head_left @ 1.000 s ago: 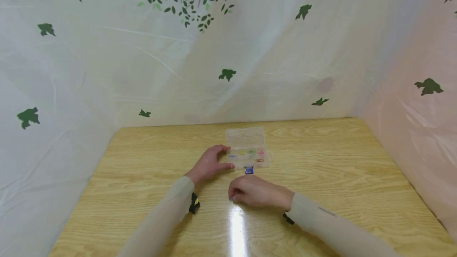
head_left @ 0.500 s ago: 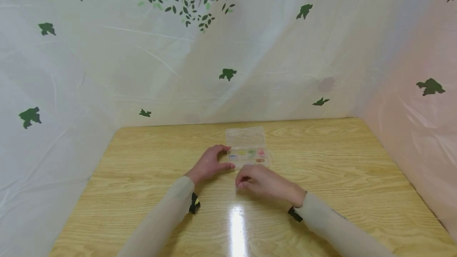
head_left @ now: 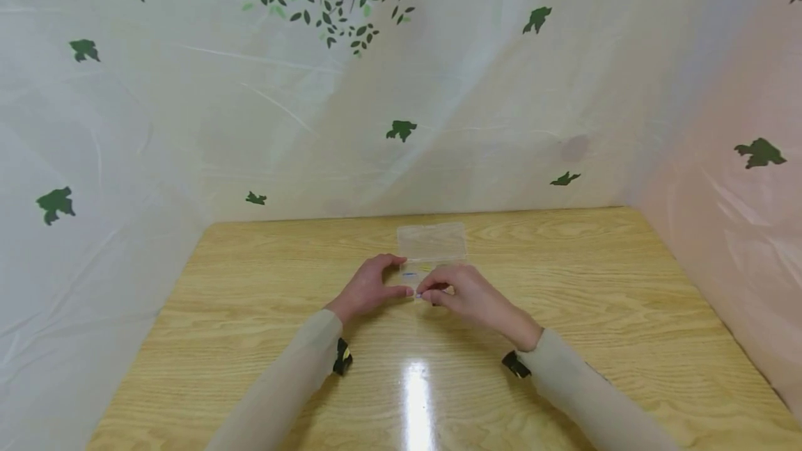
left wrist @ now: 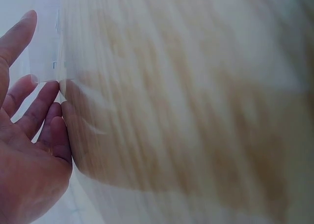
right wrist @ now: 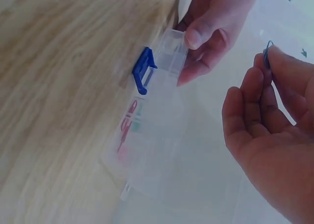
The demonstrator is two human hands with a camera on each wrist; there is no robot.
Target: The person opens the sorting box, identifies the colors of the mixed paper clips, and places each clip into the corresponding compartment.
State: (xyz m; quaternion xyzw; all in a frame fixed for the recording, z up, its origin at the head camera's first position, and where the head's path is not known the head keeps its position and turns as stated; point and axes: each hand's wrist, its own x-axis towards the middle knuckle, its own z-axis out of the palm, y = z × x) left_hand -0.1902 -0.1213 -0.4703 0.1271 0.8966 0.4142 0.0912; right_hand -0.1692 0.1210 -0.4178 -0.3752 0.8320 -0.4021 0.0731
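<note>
A clear plastic compartment box (head_left: pixel 432 241) lies on the wooden table with its lid raised at the back. My left hand (head_left: pixel 368 287) holds the box at its left end, thumb at the front edge and fingers at the back edge. My right hand (head_left: pixel 468 296) is over the front of the box and hides much of it. Between its thumb and fingertip it pinches a blue paper clip (right wrist: pixel 266 57). A blue clip (head_left: pixel 409 274) and a yellow clip (head_left: pixel 425 268) show in the compartments. In the right wrist view, red paper clips (right wrist: pixel 127 121) show inside.
A blue latch (right wrist: pixel 142 69) hangs from the box's front edge. The wood-grain table (head_left: pixel 250 339) carries a bright light reflection. White sheeting (head_left: pixel 301 145) with green leaf and bird prints rises behind and at both sides.
My right hand has lifted from the table in front and moved forward over the box, carrying the paper clip. My left hand has stayed at the box's left end.
</note>
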